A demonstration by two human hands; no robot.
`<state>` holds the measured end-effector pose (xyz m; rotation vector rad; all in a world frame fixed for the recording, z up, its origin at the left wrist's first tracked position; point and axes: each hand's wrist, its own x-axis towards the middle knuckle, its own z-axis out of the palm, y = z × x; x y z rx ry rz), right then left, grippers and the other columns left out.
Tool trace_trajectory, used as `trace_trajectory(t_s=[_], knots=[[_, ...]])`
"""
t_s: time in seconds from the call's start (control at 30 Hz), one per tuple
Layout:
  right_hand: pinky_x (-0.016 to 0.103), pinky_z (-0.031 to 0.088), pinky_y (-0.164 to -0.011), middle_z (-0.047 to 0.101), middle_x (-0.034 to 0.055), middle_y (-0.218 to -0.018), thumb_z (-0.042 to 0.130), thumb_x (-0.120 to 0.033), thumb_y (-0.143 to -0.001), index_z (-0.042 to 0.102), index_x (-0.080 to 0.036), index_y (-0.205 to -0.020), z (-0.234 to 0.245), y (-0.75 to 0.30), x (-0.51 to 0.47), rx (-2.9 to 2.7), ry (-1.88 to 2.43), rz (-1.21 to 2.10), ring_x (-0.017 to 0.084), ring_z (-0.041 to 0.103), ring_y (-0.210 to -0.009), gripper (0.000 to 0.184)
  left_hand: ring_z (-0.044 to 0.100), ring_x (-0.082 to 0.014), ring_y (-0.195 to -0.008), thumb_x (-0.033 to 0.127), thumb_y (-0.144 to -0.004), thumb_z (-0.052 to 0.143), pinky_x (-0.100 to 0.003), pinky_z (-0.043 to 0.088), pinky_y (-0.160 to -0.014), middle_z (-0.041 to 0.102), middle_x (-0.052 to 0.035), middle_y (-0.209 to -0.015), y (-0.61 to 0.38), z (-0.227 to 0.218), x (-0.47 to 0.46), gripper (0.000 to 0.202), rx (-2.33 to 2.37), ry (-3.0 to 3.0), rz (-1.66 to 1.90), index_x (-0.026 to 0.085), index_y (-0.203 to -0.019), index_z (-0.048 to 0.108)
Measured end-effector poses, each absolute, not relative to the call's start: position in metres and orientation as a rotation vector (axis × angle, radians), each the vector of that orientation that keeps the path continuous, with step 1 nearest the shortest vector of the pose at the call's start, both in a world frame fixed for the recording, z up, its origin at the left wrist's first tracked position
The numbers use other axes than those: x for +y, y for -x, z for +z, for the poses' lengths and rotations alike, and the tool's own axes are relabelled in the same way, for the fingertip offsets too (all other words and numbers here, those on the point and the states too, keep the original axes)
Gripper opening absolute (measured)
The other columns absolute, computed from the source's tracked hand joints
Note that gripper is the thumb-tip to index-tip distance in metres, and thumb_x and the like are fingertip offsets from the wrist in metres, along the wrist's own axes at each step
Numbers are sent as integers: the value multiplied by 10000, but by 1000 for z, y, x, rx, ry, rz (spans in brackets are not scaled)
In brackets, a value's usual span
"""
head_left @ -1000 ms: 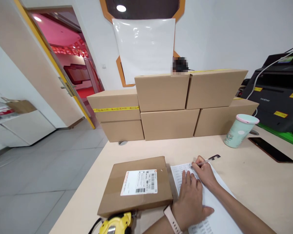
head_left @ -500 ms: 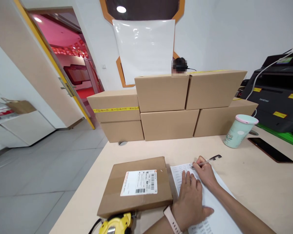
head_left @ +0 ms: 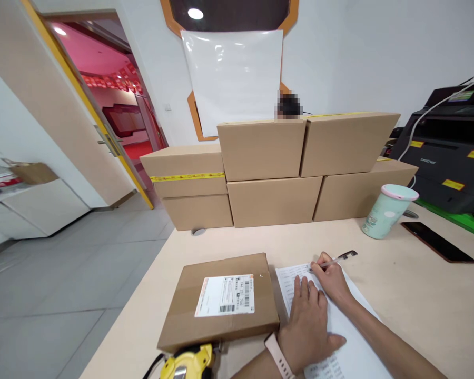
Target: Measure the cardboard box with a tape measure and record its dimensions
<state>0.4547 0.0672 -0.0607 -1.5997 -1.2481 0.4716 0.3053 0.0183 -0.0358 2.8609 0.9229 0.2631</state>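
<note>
Across the pale table (head_left: 418, 310), a white printed paper sheet (head_left: 351, 342) is lying under both hands, its long axis running near to far. Nearer, the left hand (head_left: 307, 318) is pressing flat; farther, the right hand (head_left: 330, 276) is pinching a clear, black-capped pen (head_left: 337, 260).

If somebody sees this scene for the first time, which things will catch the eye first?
Probably the stack of brown cartons across the back of the desk. Nearer, the right hand holds a pen at a sheet on which the left hand lies. At the picture's bottom edge, a bright yellow tape measure sits beside the labelled parcel.
</note>
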Motion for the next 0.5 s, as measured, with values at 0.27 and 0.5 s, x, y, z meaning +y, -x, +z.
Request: trace_trajectory(t_s=[0.27,0.5], knots=[[245,325,-463,359,-67,-482,536,-345,-721,346,-246,-563,-60,-455,68,-1236,1597,479,117,379,-466,266,263,-426,-1366,677,-843,343,-576,173,-1146,433,-283,-1380,-305,-30,18,858,918,-2835,235,-27,-1326,425],[244,323,-461,363,-65,-478,536,-333,-713,350,-247,-557,-57,-454,67,-1205,1588,465,119,378,-465,258,276,-424,-1362,693,-838,321,-582,174,-1143,434,-277,-1379,-305,-35,19,868,925,-2859,276,-22,-1318,429]])
